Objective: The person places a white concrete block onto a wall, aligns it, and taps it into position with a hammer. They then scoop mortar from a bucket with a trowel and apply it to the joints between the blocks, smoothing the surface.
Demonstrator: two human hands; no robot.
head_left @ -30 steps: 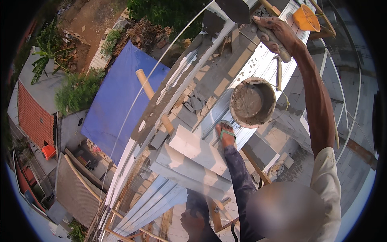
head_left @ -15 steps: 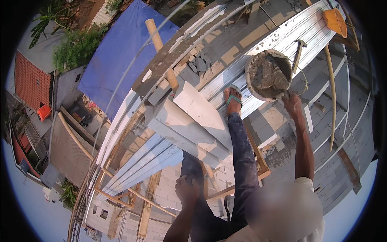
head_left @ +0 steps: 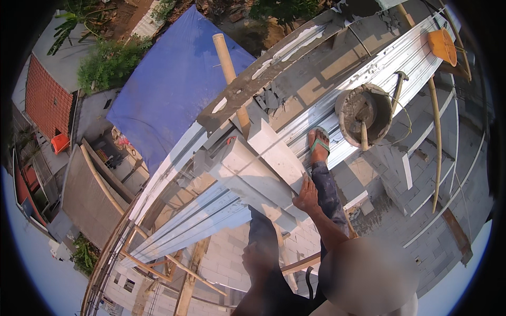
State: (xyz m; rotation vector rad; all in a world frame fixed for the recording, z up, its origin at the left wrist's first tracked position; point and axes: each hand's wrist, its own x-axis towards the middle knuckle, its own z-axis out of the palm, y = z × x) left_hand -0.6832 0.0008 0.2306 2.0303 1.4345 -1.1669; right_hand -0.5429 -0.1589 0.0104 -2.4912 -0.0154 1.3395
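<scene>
My right hand (head_left: 307,196) is at the near end of the uppermost pale concrete block (head_left: 274,152), its fingers bent against the block's edge. Below and beside it lie more pale blocks (head_left: 245,171) in a stack. My left hand (head_left: 257,259), in shade, rests on my bent knee and holds nothing. Beyond my sandalled foot (head_left: 319,147), a bucket (head_left: 345,118) of wet grey mortar stands on the metal planks. A trowel (head_left: 364,136) lies in it, handle over the near rim.
A hammer (head_left: 398,89) lies beside the bucket on the ribbed metal planks (head_left: 379,66). An orange container (head_left: 441,46) sits farther along. A bamboo pole (head_left: 225,58) rises by the mortar-topped wall (head_left: 224,100). At lower left the scaffold edge drops away above roofs.
My right hand has let go of the trowel at the bucket and come down left to the block. The view has shifted slightly; my left hand stays on my knee.
</scene>
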